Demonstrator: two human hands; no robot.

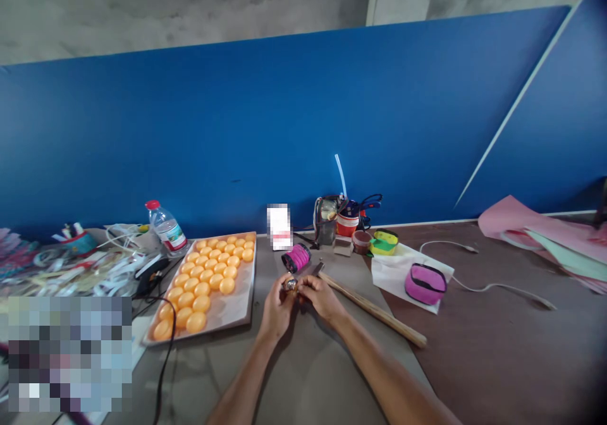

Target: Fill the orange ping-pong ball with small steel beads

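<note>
My left hand [277,308] and my right hand [320,298] meet over the grey table, both pinched on a small shiny round object [290,283] held between their fingertips. What the object is I cannot make out. A magenta spool of thread [296,258] lies just beyond the hands. A long wooden stick [372,308] runs diagonally to the right of my right hand. Left of my left hand sits a flat tray [243,305] filled with several orange balls [208,281].
A water bottle [165,229] and a heap of white strips [107,267] lie at the left. Behind stand a cup of tools [348,217], a green-yellow box [384,242], a pink pouch [425,283] on white paper, a white cable [493,286], pink sheets [545,232] and a blue wall panel [303,128].
</note>
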